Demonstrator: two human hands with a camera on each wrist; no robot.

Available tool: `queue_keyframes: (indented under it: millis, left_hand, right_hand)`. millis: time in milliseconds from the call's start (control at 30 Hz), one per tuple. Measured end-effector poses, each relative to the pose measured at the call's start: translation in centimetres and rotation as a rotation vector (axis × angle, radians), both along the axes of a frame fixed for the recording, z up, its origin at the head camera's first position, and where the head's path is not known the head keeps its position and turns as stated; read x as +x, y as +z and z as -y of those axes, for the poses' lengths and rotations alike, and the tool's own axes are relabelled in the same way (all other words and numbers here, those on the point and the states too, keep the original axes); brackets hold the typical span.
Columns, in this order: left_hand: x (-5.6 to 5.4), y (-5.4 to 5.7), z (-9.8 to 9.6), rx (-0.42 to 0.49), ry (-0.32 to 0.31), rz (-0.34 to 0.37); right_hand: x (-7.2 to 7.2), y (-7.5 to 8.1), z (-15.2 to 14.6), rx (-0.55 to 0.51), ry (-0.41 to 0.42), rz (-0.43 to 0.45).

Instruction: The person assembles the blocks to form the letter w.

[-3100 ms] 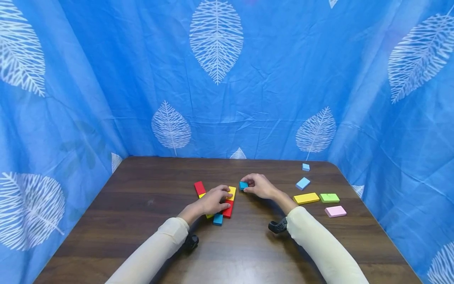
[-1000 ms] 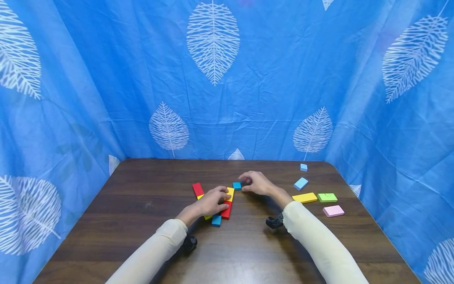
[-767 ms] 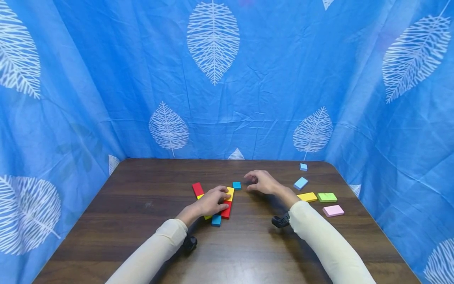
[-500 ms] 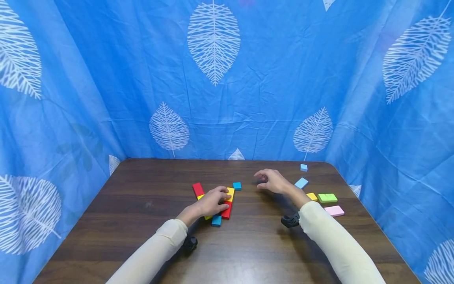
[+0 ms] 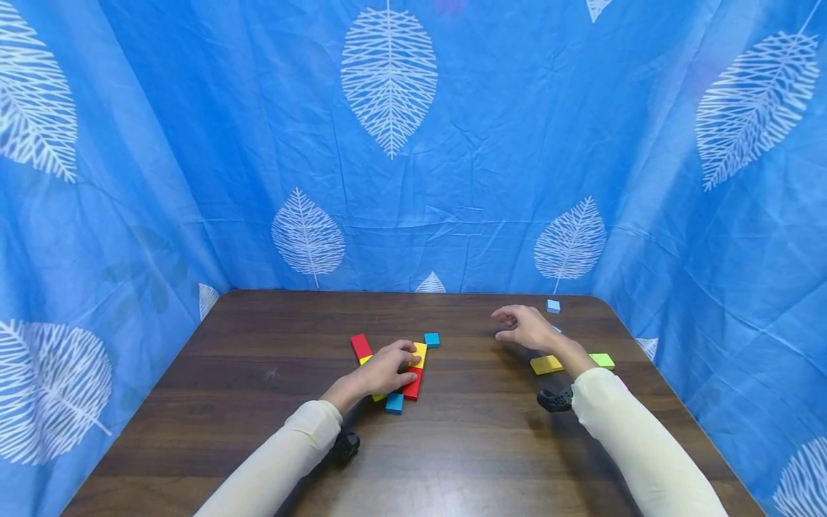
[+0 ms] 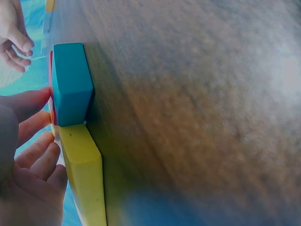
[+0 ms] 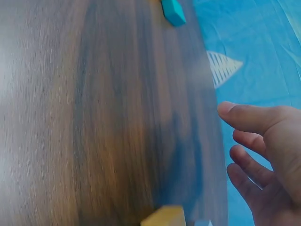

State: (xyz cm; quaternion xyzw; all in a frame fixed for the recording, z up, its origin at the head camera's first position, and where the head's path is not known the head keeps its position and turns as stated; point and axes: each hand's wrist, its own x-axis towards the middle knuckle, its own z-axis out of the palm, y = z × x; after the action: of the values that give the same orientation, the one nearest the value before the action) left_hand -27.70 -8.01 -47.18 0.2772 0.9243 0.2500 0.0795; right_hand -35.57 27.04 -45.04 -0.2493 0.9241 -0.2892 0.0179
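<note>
In the head view my left hand [image 5: 386, 370] rests over a group of flat, coloured wooden blocks. Its thumb lies at a red block [image 5: 411, 388] and its fingertips at a yellow block [image 5: 421, 350]; it grips neither. Another red block [image 5: 361, 346] juts out at the far left of the group, and a teal block [image 5: 394, 403] at the near side. Yellow [image 6: 87, 174] shows beside the teal in the left wrist view, partly under the hand. A second teal block [image 5: 431, 340] lies just beyond the group. Holding nothing, my right hand [image 5: 531, 329] hovers with loosely bent fingers near a long yellow block [image 5: 546, 365].
Behind the right wrist lie a green block [image 5: 602, 360] and a mostly hidden pink one. A small light blue block [image 5: 553, 306] sits near the far edge of the wooden table [image 5: 284, 327]. A blue curtain [image 5: 478, 143] with white leaves surrounds the table.
The right hand let go of the teal block beyond the group and moved right, over toward the long yellow block. The left hand has stayed at the group.
</note>
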Motion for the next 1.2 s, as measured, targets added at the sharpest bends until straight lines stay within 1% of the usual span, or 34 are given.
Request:
queue_keyframes:
  millis: [133, 367, 500, 633, 700, 867, 1000, 1067, 1200]
  left_hand:
    - [0.1, 0.0, 0.0, -0.002, 0.001, -0.004]
    - [0.2, 0.0, -0.1, 0.003, 0.007, 0.008]
    - [0.2, 0.0, -0.1, 0.002, 0.014, 0.01]
    - [0.1, 0.0, -0.1, 0.008, 0.008, 0.005]
    - [0.1, -0.1, -0.1, 0.01, 0.007, 0.006]
    - [0.2, -0.1, -0.1, 0.009, 0.013, 0.009]
    - [0.1, -0.2, -0.1, 0.006, 0.013, 0.007]
    - [0.1, -0.1, -0.1, 0.003, 0.013, 0.008]
    - [0.1, -0.1, -0.1, 0.003, 0.012, 0.009]
  right_hand:
    - [0.1, 0.2, -1.7, 0.015, -0.032, 0.0]
    - [0.0, 0.3, -4.5, 0.052, -0.092, 0.05]
    - [0.0, 0.3, -5.9, 0.069, -0.134, 0.053]
    - [-0.1, 0.0, -7.2, 0.091, -0.154, 0.039]
    - [0.0, -0.3, -7.8, 0.094, -0.164, 0.045]
    - [0.5, -1.0, -8.8, 0.082, -0.232, 0.111]
    - [0.7, -1.4, -9.4, 0.096, -0.296, 0.175]
    - [0.8, -1.6, -9.6, 0.11, -0.315, 0.2]
    - [0.8, -2.1, -9.8, 0.113, -0.34, 0.21]
